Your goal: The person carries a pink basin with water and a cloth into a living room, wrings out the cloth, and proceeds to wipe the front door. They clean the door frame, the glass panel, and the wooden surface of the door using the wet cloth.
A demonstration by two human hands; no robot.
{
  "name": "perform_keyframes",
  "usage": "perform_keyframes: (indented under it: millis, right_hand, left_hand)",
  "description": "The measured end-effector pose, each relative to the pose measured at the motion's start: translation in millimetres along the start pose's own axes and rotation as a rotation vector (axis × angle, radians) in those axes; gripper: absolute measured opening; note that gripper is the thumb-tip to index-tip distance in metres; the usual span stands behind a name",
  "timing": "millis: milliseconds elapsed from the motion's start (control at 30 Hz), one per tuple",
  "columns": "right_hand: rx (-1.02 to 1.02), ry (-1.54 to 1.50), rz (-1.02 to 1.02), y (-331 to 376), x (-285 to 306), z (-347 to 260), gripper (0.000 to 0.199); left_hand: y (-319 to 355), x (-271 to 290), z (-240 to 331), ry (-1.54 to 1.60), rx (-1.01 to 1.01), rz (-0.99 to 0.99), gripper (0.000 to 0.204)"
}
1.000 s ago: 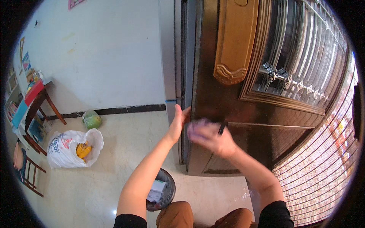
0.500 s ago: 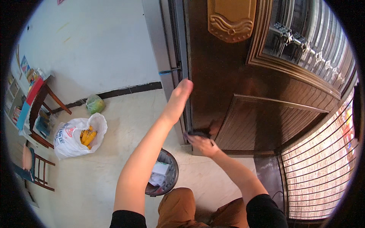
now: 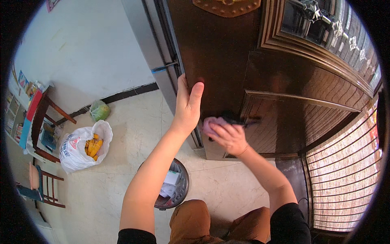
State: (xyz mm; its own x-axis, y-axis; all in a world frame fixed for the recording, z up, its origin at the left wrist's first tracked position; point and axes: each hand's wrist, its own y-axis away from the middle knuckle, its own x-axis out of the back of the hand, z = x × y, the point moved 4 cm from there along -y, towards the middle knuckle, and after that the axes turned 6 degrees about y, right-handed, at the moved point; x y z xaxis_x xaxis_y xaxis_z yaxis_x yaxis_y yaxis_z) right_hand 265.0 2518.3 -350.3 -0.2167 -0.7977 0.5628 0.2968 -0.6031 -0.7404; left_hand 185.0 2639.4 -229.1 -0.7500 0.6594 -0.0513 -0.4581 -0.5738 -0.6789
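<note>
A dark brown panelled door (image 3: 219, 57) stands in front of me. My left hand (image 3: 187, 106) grips its left edge, thumb lying on the face and the fingers mostly hidden behind. Lower on the door, my right hand (image 3: 229, 137) presses a bunched cloth (image 3: 214, 123), pinkish purple with a dark part, against the surface. Motion blurs the cloth's far end. The door carries a gold-coloured ornament (image 3: 227, 6) at the top and a raised lower panel (image 3: 280, 126).
A dark round bin (image 3: 186, 185) with paper inside is below my left forearm. Farther left sit a white bag (image 3: 77, 156) of yellow corn, a bag with something green (image 3: 99, 110), a wooden table (image 3: 61, 106) and a chair (image 3: 52, 187). A striped mat (image 3: 341, 187) lies at right.
My left hand's thumb has spread onto the door face as it holds the edge. My right hand and the cloth have moved right and slightly up. The view has shifted.
</note>
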Motion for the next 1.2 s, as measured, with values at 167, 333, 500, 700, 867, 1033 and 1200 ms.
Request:
perform_keyframes:
  millis: [167, 333, 500, 700, 867, 1033, 1200]
  right_hand:
    - [0.009, -0.258, -0.44, 110.4, -93.9, -76.1, 0.042]
    - [-0.862, -1.34, -0.601, 251.3, -200.8, -128.7, 0.033]
    - [-0.883, -1.026, -1.073, 255.3, -195.2, -120.9, 0.033]
    - [-1.104, -0.92, -0.691, 357.1, -199.3, -101.4, 0.044]
    - [-0.97, -0.313, -0.667, 419.5, -116.3, -24.6, 0.03]
    - [-2.353, -0.161, 0.337, 516.5, -126.3, -19.5, 0.019]
    - [-2.446, -0.517, 0.366, 430.0, -231.6, -83.4, 0.031]
  left_hand:
    - [1.2, -3.8, -19.6, -0.062, -0.078, 0.025, 0.059]
    - [6.3, 12.9, -27.3, -0.31, 0.093, 0.134, 0.069]
    - [14.8, 28.8, -36.0, -0.487, 0.231, 0.285, 0.08]
    - [14.5, 48.3, -49.3, -0.551, 0.236, 0.444, 0.081]
    - [11.1, 30.1, -41.1, -0.261, 0.211, 0.407, 0.081]
    - [14.1, 23.9, -31.3, -0.226, 0.167, 0.493, 0.085]
    - [10.8, 15.1, -35.6, -0.174, 0.168, 0.474, 0.084]
